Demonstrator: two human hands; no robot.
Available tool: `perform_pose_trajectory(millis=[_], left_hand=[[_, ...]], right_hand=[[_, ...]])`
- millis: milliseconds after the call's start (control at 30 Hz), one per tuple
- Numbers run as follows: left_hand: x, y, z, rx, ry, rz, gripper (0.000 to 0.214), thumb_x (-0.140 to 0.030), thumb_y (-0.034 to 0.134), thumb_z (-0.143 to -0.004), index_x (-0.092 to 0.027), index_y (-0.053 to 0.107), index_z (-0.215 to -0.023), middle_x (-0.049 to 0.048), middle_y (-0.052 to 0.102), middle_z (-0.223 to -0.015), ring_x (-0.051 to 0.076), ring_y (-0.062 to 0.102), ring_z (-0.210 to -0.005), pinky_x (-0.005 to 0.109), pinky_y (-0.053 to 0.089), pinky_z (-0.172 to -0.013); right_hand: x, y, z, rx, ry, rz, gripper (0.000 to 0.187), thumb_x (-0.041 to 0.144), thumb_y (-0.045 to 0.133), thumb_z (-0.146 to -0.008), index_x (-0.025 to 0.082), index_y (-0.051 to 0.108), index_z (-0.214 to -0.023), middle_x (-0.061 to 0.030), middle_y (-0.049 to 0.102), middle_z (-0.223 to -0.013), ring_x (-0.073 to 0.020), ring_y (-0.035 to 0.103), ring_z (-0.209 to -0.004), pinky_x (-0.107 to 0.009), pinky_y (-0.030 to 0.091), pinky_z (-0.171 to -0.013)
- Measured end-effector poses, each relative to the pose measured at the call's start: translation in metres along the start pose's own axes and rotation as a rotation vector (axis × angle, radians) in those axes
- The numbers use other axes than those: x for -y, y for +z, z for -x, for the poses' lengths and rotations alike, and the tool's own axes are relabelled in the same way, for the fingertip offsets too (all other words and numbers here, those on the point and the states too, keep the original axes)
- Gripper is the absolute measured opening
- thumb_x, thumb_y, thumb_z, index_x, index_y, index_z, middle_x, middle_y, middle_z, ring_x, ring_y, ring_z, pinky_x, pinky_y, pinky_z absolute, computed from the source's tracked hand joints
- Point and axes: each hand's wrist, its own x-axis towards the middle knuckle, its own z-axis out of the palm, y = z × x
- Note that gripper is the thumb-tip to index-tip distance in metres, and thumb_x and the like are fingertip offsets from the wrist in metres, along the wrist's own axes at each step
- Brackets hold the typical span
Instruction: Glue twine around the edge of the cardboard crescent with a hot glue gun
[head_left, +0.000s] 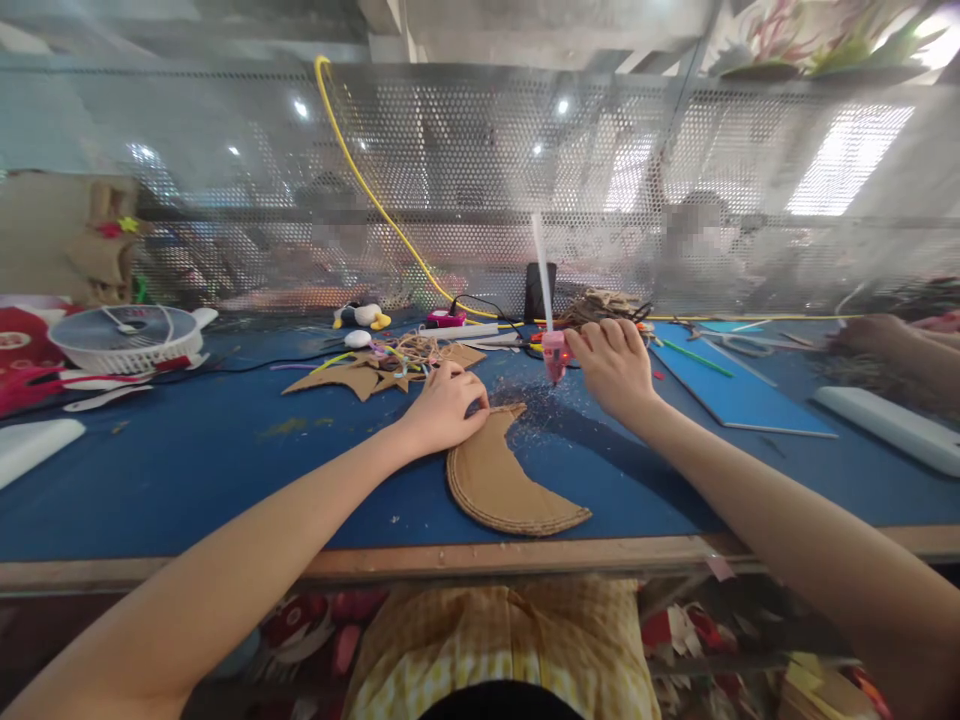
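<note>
A brown cardboard crescent (502,482) edged with twine lies on the blue tabletop (225,450) near the front edge. My left hand (444,408) is closed in a pinch on the crescent's upper tip, pressing the twine there. My right hand (613,366) is wrapped round a pink hot glue gun (553,352) with a white glue stick rising from its back. The gun's nozzle points down just right of the crescent's tip.
Cardboard scraps and twine (390,368) lie behind the crescent. A white fan (127,340) sits at far left. A blue sheet (731,385), scissors and sticks lie at right. Another person's arm (892,345) rests at far right. A perforated metal screen (480,180) backs the table.
</note>
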Motion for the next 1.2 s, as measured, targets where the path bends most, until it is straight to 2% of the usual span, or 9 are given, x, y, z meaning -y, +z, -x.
perform_pose_trajectory(millis=[133, 233, 467, 667, 800, 900, 1000, 1100, 1200], left_hand=[[0.003, -0.001, 0.0, 0.006, 0.018, -0.026, 0.009, -0.023, 0.059, -0.087, -0.02, 0.068, -0.086, 0.0062, 0.071, -0.102, 0.031, 0.046, -0.111, 0.05, 0.038, -0.104], [0.007, -0.002, 0.0, -0.001, 0.028, -0.048, 0.007, -0.022, 0.06, -0.085, -0.02, 0.066, -0.083, 0.006, 0.071, -0.101, 0.031, 0.045, -0.111, 0.049, 0.038, -0.104], [0.011, -0.003, 0.0, -0.023, 0.008, -0.136, 0.01, -0.025, 0.063, -0.082, -0.02, 0.064, -0.074, 0.0072, 0.071, -0.1, 0.033, 0.045, -0.113, 0.05, 0.038, -0.104], [0.011, -0.003, 0.001, -0.066, -0.01, -0.182, 0.014, -0.023, 0.057, -0.087, -0.019, 0.07, -0.083, 0.0081, 0.072, -0.099, 0.032, 0.046, -0.109, 0.049, 0.041, -0.101], [0.016, 0.001, 0.0, -0.073, -0.05, -0.134, 0.014, -0.024, 0.06, -0.087, -0.021, 0.071, -0.078, 0.0071, 0.075, -0.101, 0.032, 0.049, -0.109, 0.049, 0.042, -0.099], [0.022, 0.006, -0.002, -0.051, -0.061, -0.076, 0.016, -0.025, 0.06, -0.087, -0.022, 0.069, -0.073, 0.0043, 0.076, -0.097, 0.029, 0.054, -0.102, 0.052, 0.037, -0.106], [0.027, 0.009, -0.004, -0.028, -0.056, -0.026, 0.015, -0.025, 0.062, -0.087, -0.022, 0.069, -0.074, 0.0023, 0.077, -0.099, 0.025, 0.057, -0.097, 0.054, 0.032, -0.111], [0.027, 0.008, -0.006, -0.007, -0.073, 0.011, 0.013, -0.027, 0.065, -0.087, -0.021, 0.071, -0.077, 0.0032, 0.076, -0.105, 0.026, 0.057, -0.102, 0.053, 0.033, -0.109], [0.02, 0.002, -0.006, 0.026, -0.061, 0.042, 0.013, -0.029, 0.068, -0.087, -0.022, 0.074, -0.077, 0.0034, 0.075, -0.112, 0.027, 0.055, -0.106, 0.055, 0.03, -0.111]], right_hand=[[-0.002, 0.01, 0.006, 0.072, 0.192, 0.001, 0.038, 0.018, 0.032, -0.099, 0.011, 0.056, -0.128, -0.0157, 0.062, -0.107, -0.0299, 0.048, -0.1, -0.044, 0.035, -0.093], [0.0, 0.015, 0.008, 0.142, 0.278, -0.05, 0.036, 0.021, 0.036, -0.097, 0.009, 0.055, -0.125, -0.0181, 0.063, -0.107, -0.0316, 0.05, -0.097, -0.043, 0.036, -0.083], [0.008, 0.015, 0.007, 0.206, 0.299, -0.169, 0.034, 0.031, 0.045, -0.094, 0.012, 0.054, -0.121, -0.0181, 0.064, -0.107, -0.0304, 0.054, -0.094, -0.039, 0.036, -0.076], [0.005, 0.012, 0.006, 0.297, 0.37, -0.189, 0.035, 0.034, 0.047, -0.095, 0.01, 0.055, -0.119, -0.0182, 0.065, -0.107, -0.0298, 0.057, -0.092, -0.037, 0.037, -0.073], [0.002, 0.013, 0.006, 0.275, 0.316, -0.126, 0.034, 0.033, 0.046, -0.096, 0.011, 0.057, -0.12, -0.0174, 0.065, -0.106, -0.0307, 0.056, -0.096, -0.039, 0.037, -0.077], [-0.001, 0.011, 0.005, 0.168, 0.215, -0.042, 0.033, 0.023, 0.042, -0.097, 0.015, 0.058, -0.124, -0.0149, 0.063, -0.105, -0.0299, 0.052, -0.098, -0.042, 0.037, -0.086], [-0.003, 0.004, 0.002, 0.067, 0.111, -0.005, 0.039, 0.017, 0.04, -0.096, 0.023, 0.058, -0.129, -0.0118, 0.062, -0.104, -0.0284, 0.048, -0.1, -0.045, 0.034, -0.096], [-0.003, -0.001, 0.001, 0.06, 0.031, -0.008, 0.044, 0.015, 0.04, -0.095, 0.025, 0.057, -0.135, -0.0119, 0.062, -0.111, -0.0287, 0.047, -0.105, -0.046, 0.032, -0.101], [-0.002, -0.002, 0.002, 0.064, 0.058, -0.038, 0.048, 0.016, 0.039, -0.095, 0.021, 0.053, -0.14, -0.0135, 0.062, -0.113, -0.0298, 0.047, -0.106, -0.047, 0.031, -0.102]])
